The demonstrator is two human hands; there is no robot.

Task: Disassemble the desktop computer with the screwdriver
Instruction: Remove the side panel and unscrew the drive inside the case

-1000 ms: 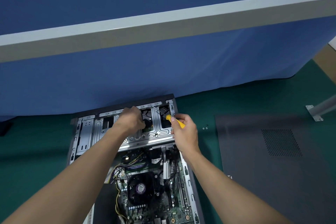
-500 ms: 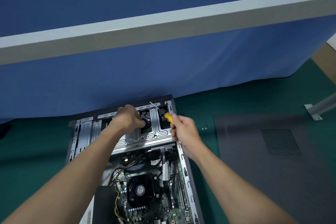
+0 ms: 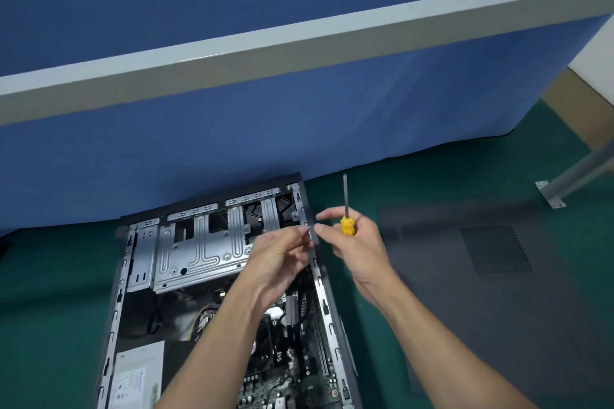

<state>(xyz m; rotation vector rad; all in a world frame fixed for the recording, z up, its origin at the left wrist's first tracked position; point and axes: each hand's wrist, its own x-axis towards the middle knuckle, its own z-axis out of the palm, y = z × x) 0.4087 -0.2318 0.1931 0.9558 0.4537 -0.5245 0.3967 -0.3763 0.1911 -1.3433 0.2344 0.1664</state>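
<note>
My left hand [image 3: 279, 256] is raised above the right edge of the open desktop computer [image 3: 327, 302], thumb and forefinger pinched on what looks like a small screw [image 3: 308, 228]; it is tiny and I can't make out its head. The other fingers of that hand curl loosely and hold nothing. My right hand [image 3: 360, 242] has the screwdriver [image 3: 347, 225] tucked into the palm, lower fingers wrapped round the yellow handle, shaft pointing straight up and away from the work. Its thumb and forefinger are free and stretched toward the screw, just short of touching it.

The computer lies on its side on the green mat [image 3: 398, 176], far end against the blue partition, drive cage [image 3: 199, 249] at the far half and the board nearer me. The removed side panel [image 3: 498, 292] lies flat to the right, well apart from the case.

I judge the step to be handing the loose screw off and getting it out of the way. To do it well I should move both hands right, over the mat and not over the open board, so a slip doesn't drop the screw among the components. I shouldn't let go with the left until the right fingertips have a firm pinch, and the blade should stay upright so it catches nothing.
</note>
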